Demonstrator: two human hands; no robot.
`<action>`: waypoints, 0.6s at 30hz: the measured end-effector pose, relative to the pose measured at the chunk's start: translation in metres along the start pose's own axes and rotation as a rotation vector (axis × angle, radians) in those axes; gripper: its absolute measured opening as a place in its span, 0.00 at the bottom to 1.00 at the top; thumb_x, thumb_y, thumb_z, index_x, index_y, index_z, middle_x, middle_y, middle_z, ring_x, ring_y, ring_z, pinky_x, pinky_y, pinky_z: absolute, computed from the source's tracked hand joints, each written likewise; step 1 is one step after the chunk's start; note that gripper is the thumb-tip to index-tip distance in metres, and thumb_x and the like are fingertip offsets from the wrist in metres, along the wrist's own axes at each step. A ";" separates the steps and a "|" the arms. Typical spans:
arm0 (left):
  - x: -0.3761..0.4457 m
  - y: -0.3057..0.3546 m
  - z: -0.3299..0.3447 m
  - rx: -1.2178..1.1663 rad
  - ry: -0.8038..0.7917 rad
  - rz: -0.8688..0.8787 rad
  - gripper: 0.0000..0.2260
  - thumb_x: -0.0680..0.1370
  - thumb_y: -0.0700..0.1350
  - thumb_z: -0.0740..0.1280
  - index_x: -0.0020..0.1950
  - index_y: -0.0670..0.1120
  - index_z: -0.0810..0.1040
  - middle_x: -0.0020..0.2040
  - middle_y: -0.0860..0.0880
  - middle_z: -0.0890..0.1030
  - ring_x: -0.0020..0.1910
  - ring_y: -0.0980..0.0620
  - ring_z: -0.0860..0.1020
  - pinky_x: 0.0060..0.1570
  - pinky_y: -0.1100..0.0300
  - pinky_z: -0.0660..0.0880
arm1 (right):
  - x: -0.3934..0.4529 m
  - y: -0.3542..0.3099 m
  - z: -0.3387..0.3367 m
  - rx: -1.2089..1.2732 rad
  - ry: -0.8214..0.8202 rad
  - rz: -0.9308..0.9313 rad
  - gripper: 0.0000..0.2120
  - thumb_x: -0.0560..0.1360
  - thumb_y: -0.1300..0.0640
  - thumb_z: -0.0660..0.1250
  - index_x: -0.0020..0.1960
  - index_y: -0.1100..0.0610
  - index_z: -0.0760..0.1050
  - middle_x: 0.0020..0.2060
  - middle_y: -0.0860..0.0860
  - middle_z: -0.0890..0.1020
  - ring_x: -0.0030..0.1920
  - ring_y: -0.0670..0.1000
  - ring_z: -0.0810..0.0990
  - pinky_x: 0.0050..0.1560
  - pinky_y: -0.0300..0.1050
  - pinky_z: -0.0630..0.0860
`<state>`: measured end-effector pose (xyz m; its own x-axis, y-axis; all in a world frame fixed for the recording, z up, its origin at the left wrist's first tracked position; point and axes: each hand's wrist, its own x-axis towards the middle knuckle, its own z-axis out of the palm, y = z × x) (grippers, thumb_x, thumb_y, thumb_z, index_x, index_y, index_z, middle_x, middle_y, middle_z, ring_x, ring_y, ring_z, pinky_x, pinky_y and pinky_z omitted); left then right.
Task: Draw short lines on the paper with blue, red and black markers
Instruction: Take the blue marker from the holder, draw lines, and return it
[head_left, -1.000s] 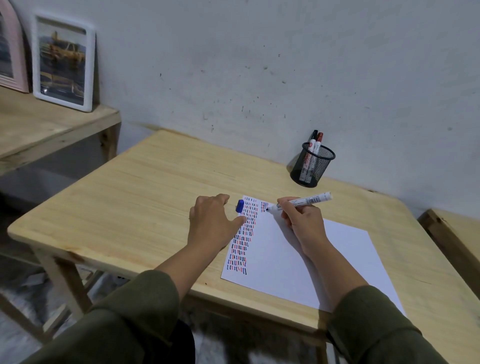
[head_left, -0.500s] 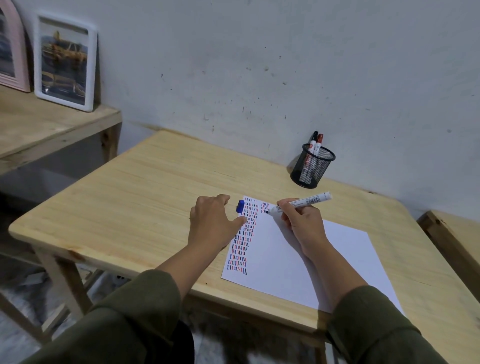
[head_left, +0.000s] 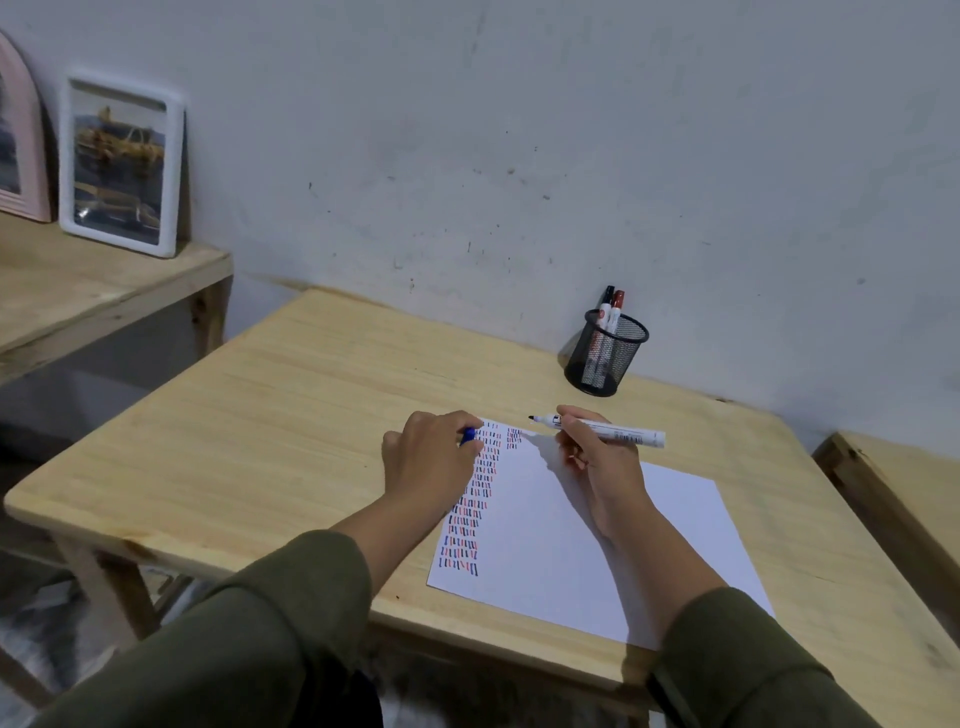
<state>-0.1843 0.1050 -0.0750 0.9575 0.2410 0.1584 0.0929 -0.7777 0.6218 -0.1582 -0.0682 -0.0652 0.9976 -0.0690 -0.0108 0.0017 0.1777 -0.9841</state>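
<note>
Marker (head_left: 602, 429) pinched in right hand (head_left: 597, 462) over paper (head_left: 571, 545); left hand (head_left: 431, 462) grips blue cap (head_left: 467, 435); mesh cup (head_left: 605, 358) behind.

both hands forward, left (head_left: 431, 457) curled, right (head_left: 597, 457) pinched

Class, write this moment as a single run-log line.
right hand: holds uncapped marker, tip above paper | left hand: grips blue cap | holder: two markers

Light wood bench (head_left: 270, 415) against grey wall. On it: white paper (head_left: 571, 545) near front edge, short blue, red, black lines down its left side; black mesh pen cup (head_left: 605, 358) at the back. Left hand (head_left: 431, 457) rests at paper's left edge.
</note>
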 end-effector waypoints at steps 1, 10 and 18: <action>0.002 0.002 0.000 0.023 -0.004 0.007 0.11 0.79 0.51 0.61 0.60 0.59 0.76 0.54 0.56 0.80 0.62 0.54 0.71 0.52 0.57 0.58 | -0.001 -0.003 -0.001 0.027 0.002 0.007 0.05 0.74 0.62 0.67 0.48 0.58 0.81 0.32 0.53 0.78 0.32 0.47 0.74 0.36 0.36 0.70; 0.001 0.057 -0.029 -1.014 -0.105 -0.252 0.02 0.74 0.51 0.69 0.44 0.56 0.82 0.46 0.54 0.84 0.45 0.54 0.80 0.47 0.56 0.72 | -0.049 -0.054 0.000 0.018 -0.047 -0.175 0.09 0.77 0.62 0.62 0.52 0.61 0.79 0.34 0.53 0.78 0.31 0.48 0.73 0.33 0.38 0.70; -0.012 0.097 -0.049 -1.219 -0.226 -0.325 0.04 0.77 0.48 0.67 0.43 0.50 0.78 0.39 0.54 0.80 0.38 0.61 0.76 0.33 0.63 0.62 | -0.073 -0.082 0.004 -0.138 -0.039 -0.376 0.10 0.77 0.64 0.63 0.46 0.56 0.82 0.32 0.50 0.79 0.32 0.47 0.75 0.33 0.38 0.70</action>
<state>-0.2004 0.0551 0.0214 0.9740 0.1222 -0.1905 0.1355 0.3595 0.9232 -0.2305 -0.0733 0.0166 0.9310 -0.0662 0.3590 0.3606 0.0131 -0.9326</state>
